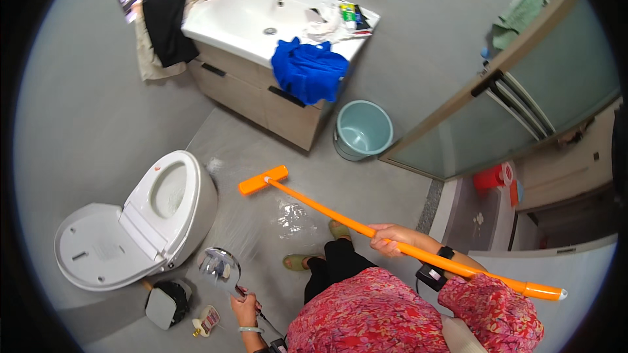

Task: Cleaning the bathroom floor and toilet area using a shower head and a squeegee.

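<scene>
My left hand (246, 308) grips the handle of a chrome handheld shower head (221, 267), its hose trailing down past my wrist. Fine streaks of water run from it across the floor towards the toilet. In my right hand (391, 240) is the long pole of an orange floor scrub brush (263, 180). The brush head rests on the grey floor between the toilet and the vanity, and the pole's end passes back beside my right arm. A white toilet (196, 196) stands at the left with its lid raised. Wet, shiny patches show on the floor near my feet.
A light blue bucket (364, 130) stands beside the vanity (235, 76), where a blue cloth (310, 69) hangs over the front edge. A trash bin (164, 304) and a bottle (207, 321) are on the floor at lower left. A framed glass door (490, 103) is at right.
</scene>
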